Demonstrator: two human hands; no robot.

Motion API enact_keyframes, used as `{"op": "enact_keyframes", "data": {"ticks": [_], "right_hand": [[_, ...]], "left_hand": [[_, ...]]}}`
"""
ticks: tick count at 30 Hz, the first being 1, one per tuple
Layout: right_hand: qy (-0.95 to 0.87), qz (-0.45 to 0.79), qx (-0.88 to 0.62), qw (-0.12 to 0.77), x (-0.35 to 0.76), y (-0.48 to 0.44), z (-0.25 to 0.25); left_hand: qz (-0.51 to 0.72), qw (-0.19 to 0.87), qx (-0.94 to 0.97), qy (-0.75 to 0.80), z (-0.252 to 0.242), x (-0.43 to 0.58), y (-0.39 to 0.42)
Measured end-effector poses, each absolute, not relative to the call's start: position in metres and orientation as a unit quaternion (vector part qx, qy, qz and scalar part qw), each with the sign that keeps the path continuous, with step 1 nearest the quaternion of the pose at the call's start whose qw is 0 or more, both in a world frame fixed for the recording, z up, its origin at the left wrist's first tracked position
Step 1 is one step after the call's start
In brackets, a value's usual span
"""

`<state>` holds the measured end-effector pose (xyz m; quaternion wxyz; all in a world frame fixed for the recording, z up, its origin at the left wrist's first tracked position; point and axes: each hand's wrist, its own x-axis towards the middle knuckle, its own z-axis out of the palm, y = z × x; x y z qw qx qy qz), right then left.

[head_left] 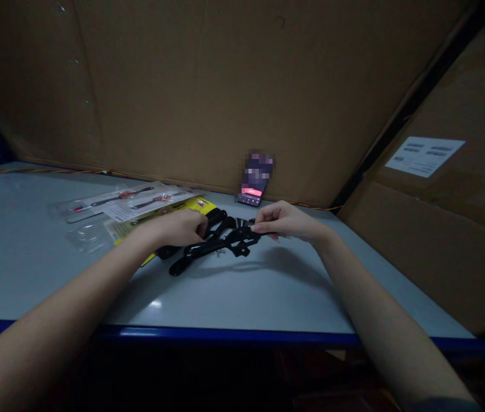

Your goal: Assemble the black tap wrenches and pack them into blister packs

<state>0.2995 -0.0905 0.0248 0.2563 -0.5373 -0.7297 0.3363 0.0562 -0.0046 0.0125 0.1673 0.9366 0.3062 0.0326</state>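
- A glossy black, plier-like tool with long, rounded handles [205,247] lies between the two hands, its handle ends toward the person and its working end at the right hand.
- Its long axis slants from the near left, just below the left hand, up to the far right; a flat, notched black part juts from its near side.
- The right hand [287,222] is the nearer one to the working end: thumb and forefinger are pinched narrow on it. The shadow beneath suggests that this end is raised.
- The left hand [178,229] is beside the handles, its fingers curled inward. Whether they grip this tool or a dark piece behind it I cannot tell.
- More black, curved pieces [217,216] show just beyond the tool, between the hands; their outlines merge in the dim light.
- A yellow-and-black printed packaging card [203,202] lies under and beyond the left hand.
- A clear, moulded plastic shell [90,237] lies left of the left hand, and farther off are white cards with slim tools under clear plastic [146,201].
- Beyond the hands, a dark phone with a lit screen [256,178] leans against a brown cardboard wall [160,97].
- A pale grey bench with a blue front edge [75,292] carries all these; right of the right hand stands a brown cardboard panel with a white label [433,240].
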Motion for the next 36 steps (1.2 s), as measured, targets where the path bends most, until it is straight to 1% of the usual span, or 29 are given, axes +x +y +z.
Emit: {"op": "enact_keyframes", "data": {"ticks": [4,8,11,13,14,16,18,21,23,25,28,29,31,36], "right_hand": [[-0.724,0.329,-0.538,0.281,0.301,-0.089,0.024],[-0.715,0.32,-0.545,0.3,0.304,-0.087,0.023],[-0.704,0.306,-0.549,0.33,0.299,-0.084,0.017],[-0.697,0.301,-0.549,0.35,0.292,-0.082,0.011],[-0.693,0.3,-0.548,0.359,0.288,-0.081,0.008],[-0.688,0.297,-0.548,0.372,0.28,-0.079,0.003],[-0.685,0.309,-0.54,0.378,0.277,-0.078,0.002],[-0.675,0.323,-0.515,0.417,0.287,-0.075,0.005],[-0.66,0.28,-0.526,0.458,0.303,-0.071,0.007],[-0.658,0.221,-0.582,0.424,0.32,-0.067,0.007],[-0.685,0.201,-0.635,0.294,0.336,-0.063,-0.001],[-0.691,0.199,-0.641,0.267,0.337,-0.062,-0.005],[-0.694,0.195,-0.649,0.245,0.333,-0.059,-0.012],[-0.683,0.202,-0.661,0.235,0.322,-0.052,-0.022]], "left_hand": [[0.04,0.182,0.932,0.309,0.008,0.052,0.006],[0.056,0.2,0.922,0.325,0.018,0.053,0.003],[0.144,0.266,0.896,0.325,0.03,0.056,-0.005],[0.168,0.332,0.879,0.296,0.035,0.058,-0.011],[0.151,0.364,0.876,0.278,0.036,0.059,-0.014],[0.078,0.412,0.872,0.253,0.036,0.059,-0.018],[0.023,0.437,0.863,0.251,0.035,0.059,-0.02],[0.022,0.44,0.856,0.27,0.034,0.058,-0.018],[0.034,0.437,0.853,0.283,0.035,0.057,-0.014],[0.046,0.44,0.847,0.295,0.034,0.056,-0.01],[0.071,0.448,0.836,0.31,0.032,0.057,-0.006],[0.076,0.451,0.832,0.315,0.031,0.057,-0.005],[0.083,0.456,0.824,0.324,0.03,0.057,-0.003],[0.089,0.459,0.819,0.332,0.029,0.058,-0.001]]}}
